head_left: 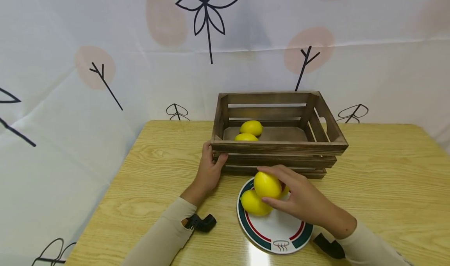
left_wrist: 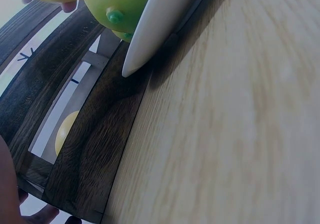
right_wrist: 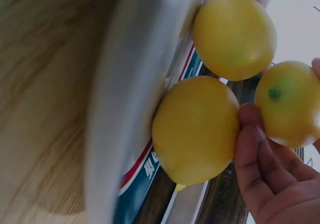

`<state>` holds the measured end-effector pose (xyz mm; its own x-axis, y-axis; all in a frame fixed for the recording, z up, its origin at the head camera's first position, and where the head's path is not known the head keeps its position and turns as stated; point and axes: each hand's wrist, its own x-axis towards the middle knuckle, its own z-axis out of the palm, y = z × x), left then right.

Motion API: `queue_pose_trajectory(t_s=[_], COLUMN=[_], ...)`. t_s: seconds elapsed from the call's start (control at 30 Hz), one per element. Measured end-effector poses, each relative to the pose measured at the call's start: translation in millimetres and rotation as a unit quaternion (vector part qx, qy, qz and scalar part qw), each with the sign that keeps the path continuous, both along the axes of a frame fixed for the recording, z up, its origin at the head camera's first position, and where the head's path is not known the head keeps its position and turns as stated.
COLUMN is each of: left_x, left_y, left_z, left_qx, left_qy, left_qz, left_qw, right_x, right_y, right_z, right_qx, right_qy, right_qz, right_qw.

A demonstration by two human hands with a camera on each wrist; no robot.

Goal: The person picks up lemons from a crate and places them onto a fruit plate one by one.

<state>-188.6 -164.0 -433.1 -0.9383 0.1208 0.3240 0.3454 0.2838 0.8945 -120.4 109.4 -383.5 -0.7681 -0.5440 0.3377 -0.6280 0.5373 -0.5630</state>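
Gripping a lemon (head_left: 268, 184) between thumb and fingers, the right hand (head_left: 302, 199) holds it up over the far part of the plate (head_left: 283, 227), close to the crate (head_left: 281, 147). What counts most, as I judge it, is that the crate's opening lies beyond the lemon, past the front slats; whether the lemon is as high as their top edge I can't tell. Its green nub faces back toward the right wrist, so its long axis seems to run roughly that way, while the crate's length runs left to right.

The lemon lies left of the right palm. The left hand (head_left: 209, 166) is farther off, left of the lemon and away from the person, clamped on the crate's near left corner with the thumb across the front. So the hands are apart, the right one nearer the lemon.

Below it two other lemons rest on the plate, a left one (head_left: 255, 203) and a right one (right_wrist: 196, 129), the latter mostly hidden from above. Two more lemons (head_left: 251, 128) lie toward the crate's left end. Plate and crate stand on the bench (head_left: 379, 172), before a patterned sheet (head_left: 246, 74).
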Motion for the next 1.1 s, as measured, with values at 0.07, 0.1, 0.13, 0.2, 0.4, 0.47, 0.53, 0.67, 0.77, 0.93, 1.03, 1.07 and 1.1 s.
queue_pose_trajectory(t_s=[0.07,0.1,0.13,0.2,0.4,0.47,0.53,0.67,0.77,0.93,1.03,1.07,1.1], left_x=[-0.3,-0.2,-0.3,-0.3,-0.6,-0.3,0.0,-0.5,-0.8,0.0,-0.8,-1.1,-1.4], left_y=[0.1,0.4,0.4,0.4,2.2,2.4,2.0,0.9,0.6,0.6,1.0,1.2,1.5], left_z=[-0.1,0.4,0.6,1.1,3.4,3.8,3.6,2.7,1.8,-1.0,-2.1,-2.1,-2.1], left_qx=[-0.002,-0.003,-0.002,-0.001,0.002,0.004,0.003,0.002,0.003,0.003,0.002,0.002,0.003], left_qy=[-0.001,-0.001,-0.002,-0.003,-0.008,-0.011,-0.012,-0.005,-0.002,-0.001,0.005,0.006,0.006], left_qz=[-0.001,0.000,0.001,0.003,0.006,0.003,0.003,0.010,0.014,0.009,0.008,0.007,0.006], left_qw=[1.0000,1.0000,1.0000,1.0000,0.9999,0.9999,0.9999,0.9999,0.9999,1.0000,1.0000,1.0000,1.0000], right_x=[-0.3,-0.3,-0.7,-1.5,-2.6,-2.5,-2.5,-2.6,-2.0,-0.3,-0.1,0.1,0.5], right_y=[1.0,1.8,2.3,3.5,7.2,8.0,8.4,9.0,9.2,9.1,8.9,8.9,9.1], right_z=[0.0,0.3,0.3,0.3,0.7,1.6,3.0,6.6,8.3,6.7,5.4,5.3,5.4], right_qx=[0.002,0.004,0.006,0.010,0.025,0.033,0.040,0.064,0.091,0.123,0.123,0.124,0.126], right_qy=[-0.003,-0.004,-0.003,-0.003,-0.019,-0.033,-0.045,-0.052,-0.063,-0.070,-0.056,-0.054,-0.055], right_qz=[0.000,-0.001,-0.001,0.001,0.008,0.010,0.014,0.022,0.032,0.053,0.062,0.064,0.065], right_qw=[1.000,1.000,1.000,1.000,0.999,0.999,0.998,0.996,0.993,0.988,0.989,0.989,0.988])
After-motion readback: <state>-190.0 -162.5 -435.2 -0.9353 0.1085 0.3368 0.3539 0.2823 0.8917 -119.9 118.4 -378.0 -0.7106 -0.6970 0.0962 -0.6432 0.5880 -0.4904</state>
